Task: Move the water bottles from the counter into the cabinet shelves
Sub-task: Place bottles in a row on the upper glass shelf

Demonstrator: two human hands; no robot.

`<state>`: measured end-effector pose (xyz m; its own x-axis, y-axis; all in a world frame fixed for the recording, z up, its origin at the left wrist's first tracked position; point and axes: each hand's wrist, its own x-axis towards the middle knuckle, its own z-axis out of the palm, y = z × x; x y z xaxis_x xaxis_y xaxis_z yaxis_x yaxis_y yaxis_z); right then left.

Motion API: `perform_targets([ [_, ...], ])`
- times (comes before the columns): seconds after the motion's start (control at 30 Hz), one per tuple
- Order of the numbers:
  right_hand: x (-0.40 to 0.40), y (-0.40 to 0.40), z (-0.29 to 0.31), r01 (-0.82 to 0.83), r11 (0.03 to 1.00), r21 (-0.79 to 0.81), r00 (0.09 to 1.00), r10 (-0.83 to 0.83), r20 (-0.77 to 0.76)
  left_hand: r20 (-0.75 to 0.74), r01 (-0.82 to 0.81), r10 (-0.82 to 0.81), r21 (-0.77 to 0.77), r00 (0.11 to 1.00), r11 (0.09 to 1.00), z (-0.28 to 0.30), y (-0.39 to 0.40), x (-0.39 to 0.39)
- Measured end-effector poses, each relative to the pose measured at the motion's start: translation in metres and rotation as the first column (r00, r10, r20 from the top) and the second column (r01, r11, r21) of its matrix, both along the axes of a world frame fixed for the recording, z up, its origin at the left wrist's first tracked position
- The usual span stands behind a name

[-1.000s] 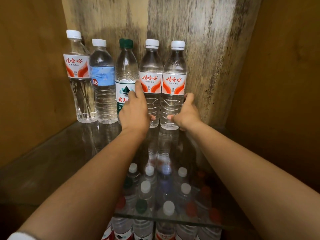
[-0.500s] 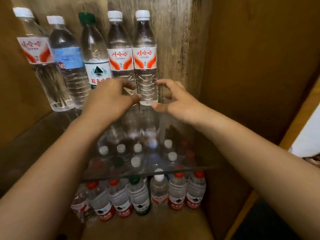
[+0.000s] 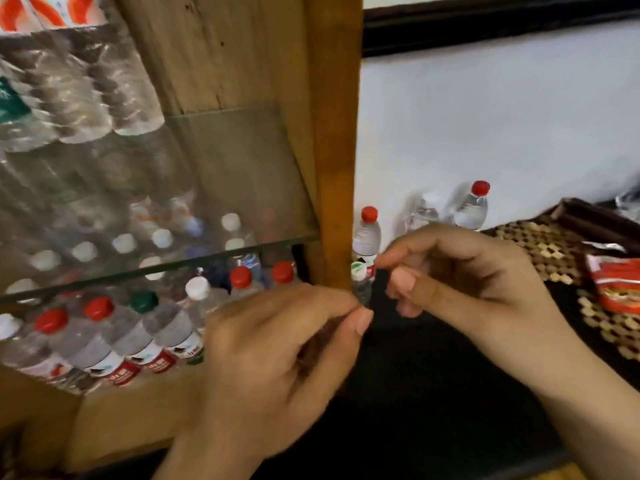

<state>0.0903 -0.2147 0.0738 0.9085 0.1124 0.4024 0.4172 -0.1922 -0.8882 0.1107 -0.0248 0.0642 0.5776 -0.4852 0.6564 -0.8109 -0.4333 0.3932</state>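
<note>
Wooden cabinet (image 3: 332, 140) at left, white wall behind, dark counter (image 3: 433, 393) at right. Glass shelf (image 3: 242, 188) and floor below already packed with bottles (image 3: 145, 327). More bottles (image 3: 366, 233) waiting on counter beside cabinet post. Left hand (image 3: 277, 355) and right hand (image 3: 460, 285) both empty, fingers loosely curled, gripping nothing. Best reach past post, take upright bottles round the middle, one per hand, without toppling neighbours.

Upper-shelf bottles (image 3: 79, 81) cut off, motion-blurred.
</note>
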Motion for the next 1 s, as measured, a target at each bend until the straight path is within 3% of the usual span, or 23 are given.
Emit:
perform_targets([
  [0.1, -0.005, -0.050, -0.036, 0.092, 0.994, 0.067, 0.990, -0.084, -0.111, -0.147, 0.123, -0.116, 0.045, 0.982, 0.991, -0.028, -0.049, -0.009],
  [0.2, 0.000, -0.100, -0.082, 0.244, 0.968, 0.063, 0.938, -0.220, -0.268, -0.357, 0.161, -0.153, -0.008, 0.922, 0.987, -0.063, -0.101, -0.002],
  [0.27, 0.007, -0.135, -0.113, 0.336, 0.941, 0.045, 0.881, -0.296, -0.368, -0.500, 0.131, -0.127, -0.028, 0.856, 0.991, -0.088, -0.137, 0.011],
  [0.4, 0.030, -0.194, -0.168, 0.439, 0.897, -0.054, 0.781, -0.411, -0.470, -0.649, 0.009, -0.071, -0.097, 0.758, 0.995, -0.137, -0.194, 0.047],
  [0.67, 0.122, -0.263, -0.202, 0.481, 0.859, -0.178, 0.678, -0.492, -0.546, -0.701, -0.134, 0.178, 0.117, 0.691, 0.984, -0.199, -0.274, 0.132],
  [0.73, 0.152, -0.276, -0.193, 0.545, 0.809, -0.223, 0.643, -0.573, -0.508, -0.659, -0.227, 0.241, 0.108, 0.713, 0.968, -0.198, -0.285, 0.156],
  [0.83, 0.190, -0.292, -0.173, 0.647, 0.719, -0.254, 0.593, -0.684, -0.425, -0.651, -0.383, 0.342, 0.085, 0.677, 0.920, -0.188, -0.296, 0.191],
  [0.9, 0.210, -0.296, -0.166, 0.629, 0.744, -0.225, 0.623, -0.656, -0.427, -0.672, -0.417, 0.338, 0.047, 0.659, 0.907, -0.183, -0.301, 0.207],
  [1.0, 0.229, -0.294, -0.163, 0.473, 0.861, -0.187, 0.711, -0.499, -0.496, -0.727, -0.397, 0.267, -0.009, 0.633, 0.918, -0.177, -0.305, 0.224],
])
